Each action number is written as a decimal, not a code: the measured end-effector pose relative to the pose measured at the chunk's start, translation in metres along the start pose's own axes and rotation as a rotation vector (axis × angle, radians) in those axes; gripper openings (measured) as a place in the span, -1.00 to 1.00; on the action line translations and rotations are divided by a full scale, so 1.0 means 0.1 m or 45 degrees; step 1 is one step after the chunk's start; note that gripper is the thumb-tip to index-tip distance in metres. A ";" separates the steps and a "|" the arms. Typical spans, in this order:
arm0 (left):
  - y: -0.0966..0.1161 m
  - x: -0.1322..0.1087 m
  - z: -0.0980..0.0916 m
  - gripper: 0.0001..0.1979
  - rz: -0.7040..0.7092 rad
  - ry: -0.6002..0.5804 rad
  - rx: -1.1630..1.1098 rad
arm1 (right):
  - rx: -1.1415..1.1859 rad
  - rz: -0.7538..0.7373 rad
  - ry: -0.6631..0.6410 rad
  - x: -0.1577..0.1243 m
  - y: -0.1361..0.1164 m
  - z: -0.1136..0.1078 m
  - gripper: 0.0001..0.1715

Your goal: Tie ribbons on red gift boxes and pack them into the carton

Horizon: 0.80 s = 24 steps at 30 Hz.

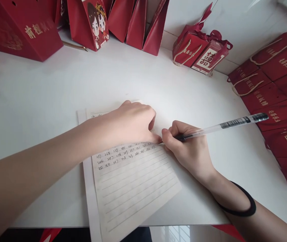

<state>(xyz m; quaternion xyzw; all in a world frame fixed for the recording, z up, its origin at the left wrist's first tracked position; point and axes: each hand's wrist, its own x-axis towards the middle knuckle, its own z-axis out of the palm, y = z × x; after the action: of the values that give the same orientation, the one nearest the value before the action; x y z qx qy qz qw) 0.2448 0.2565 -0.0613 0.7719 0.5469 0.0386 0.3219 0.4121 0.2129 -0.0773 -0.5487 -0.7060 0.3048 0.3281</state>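
White table (pixel 32 101): red gift bags (pixel 88 20) line far and right edges.
Writing: lined paper (pixel 133 181) carries handwritten number rows.
Left hand (pixel 130 122): curled, pressing paper's top.
Right hand (pixel 186 148): pinched round pen (pixel 224 125), tip at paper's right edge.
Edges: paper overhangs near table rim; bags well apart from hands.

White table (pixel 45 101), seen from above. Along the table's far edge, from the left: a large red gift bag (pixel 19 32) with gold characters; a red bag printed with a cartoon couple (pixel 90 22); three plain red folded bags (pixel 143 25) leaning together. At the table's far right corner stand two small red boxes (pixel 201 51) tied with ribbon (one bears a white label). Over the table's right edge lies a fanned stack of flat red bags (pixel 272 90) with cord handles.
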 end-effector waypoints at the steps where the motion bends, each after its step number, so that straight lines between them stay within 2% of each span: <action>1: 0.01 0.00 0.00 -0.62 -0.008 0.000 -0.002 | -0.009 -0.016 -0.005 0.00 0.01 0.00 -0.61; 12: 0.09 -0.01 -0.03 -0.66 -0.049 -0.024 0.035 | -0.063 -0.001 0.009 0.00 -0.02 0.00 -0.66; 24: 0.00 -0.02 0.00 -0.69 0.039 -0.009 -0.009 | -0.101 -0.002 0.049 -0.01 -0.04 0.01 -0.66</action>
<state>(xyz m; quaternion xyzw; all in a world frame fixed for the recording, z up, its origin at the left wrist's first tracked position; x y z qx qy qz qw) 0.2437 0.2550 -0.0607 0.7790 0.5339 0.0427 0.3260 0.4090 0.2106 -0.0753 -0.5666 -0.7114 0.2656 0.3198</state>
